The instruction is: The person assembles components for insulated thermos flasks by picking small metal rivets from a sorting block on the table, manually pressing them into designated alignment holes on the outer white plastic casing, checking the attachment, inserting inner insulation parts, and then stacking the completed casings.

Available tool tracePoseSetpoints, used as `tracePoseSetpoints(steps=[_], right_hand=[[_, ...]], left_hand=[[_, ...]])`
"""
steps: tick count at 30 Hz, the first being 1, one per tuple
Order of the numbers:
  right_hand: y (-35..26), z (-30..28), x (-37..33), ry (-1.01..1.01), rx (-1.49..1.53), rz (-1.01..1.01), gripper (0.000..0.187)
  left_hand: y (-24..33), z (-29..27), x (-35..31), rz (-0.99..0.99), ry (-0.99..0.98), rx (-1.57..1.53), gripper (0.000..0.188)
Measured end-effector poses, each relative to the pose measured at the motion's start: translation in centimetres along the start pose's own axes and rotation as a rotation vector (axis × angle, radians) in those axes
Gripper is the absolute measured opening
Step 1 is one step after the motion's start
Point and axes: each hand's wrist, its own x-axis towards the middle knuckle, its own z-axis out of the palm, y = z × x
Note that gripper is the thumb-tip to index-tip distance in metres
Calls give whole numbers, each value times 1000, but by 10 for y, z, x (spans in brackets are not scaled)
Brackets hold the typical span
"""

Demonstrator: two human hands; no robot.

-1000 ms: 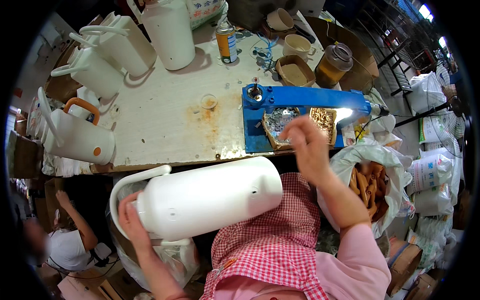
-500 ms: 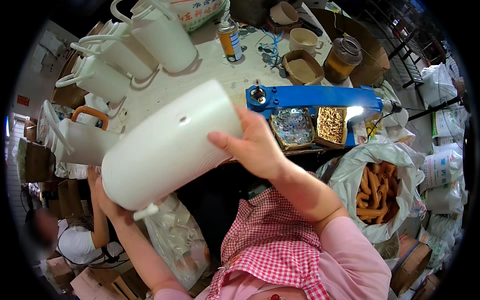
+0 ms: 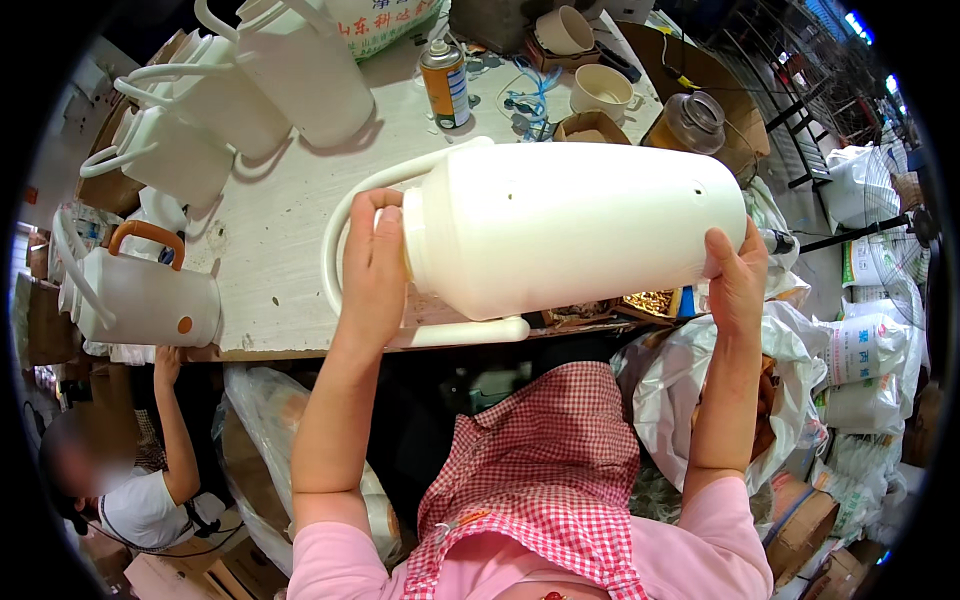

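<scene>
A white plastic thermos jug (image 3: pixel 590 230) lies nearly level across my two hands, over the table's front edge. Its narrower neck points left and its base right; two small holes show in its side. My left hand (image 3: pixel 375 265) is closed around the neck, inside the loop of the white bail handle (image 3: pixel 333 225). On the base end my right hand (image 3: pixel 738 275) grips with the thumb in front. The jug hides most of the blue machine behind it. A few gold rivets (image 3: pixel 655 302) show below the jug.
White jugs (image 3: pixel 305 80) stand at the back left; another, with a brown handle (image 3: pixel 148 240), is near a co-worker's hand (image 3: pixel 168 365). A spray can (image 3: pixel 445 85), a beige cup (image 3: pixel 603 92) and a jar (image 3: pixel 688 125) stand behind. Right: a plastic-lined bag (image 3: pixel 660 400).
The jug has swung from a slant at the left to nearly level and further right, turning to show two holes. My left hand, partly hidden before, now shows on the neck.
</scene>
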Motion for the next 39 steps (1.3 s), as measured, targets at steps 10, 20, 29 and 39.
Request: tracePoseSetpoints(steps=[10, 20, 29, 39], right_hand=[[6, 0, 6, -13, 9, 1, 57], [-19, 4, -2, -35, -181, 72, 51], [-2, -21, -1, -17, -506, -283, 34], [27, -145, -183, 133, -1274, 187, 26]], left_hand=[[5, 7, 1, -50, 29, -80, 27], [-25, 12, 4, -85, -28, -28, 30], [30, 58, 23, 367, -115, 295, 41], [23, 58, 17, 423, -161, 458, 47]])
